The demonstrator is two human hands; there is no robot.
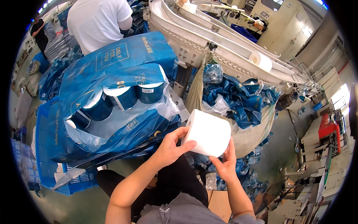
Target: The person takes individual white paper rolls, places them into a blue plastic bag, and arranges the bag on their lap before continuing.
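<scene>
Left hand [172,146] and right hand [226,166] grip a bare white roll [209,132], apparently unwrapped. Blue-wrapped rolls [127,100] in torn bag [140,125] seemingly remain.

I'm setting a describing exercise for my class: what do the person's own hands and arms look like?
The left hand and right hand wear no gloves. The forearms are bare, no watch visible. A grey sleeve shows on the right arm.
</scene>
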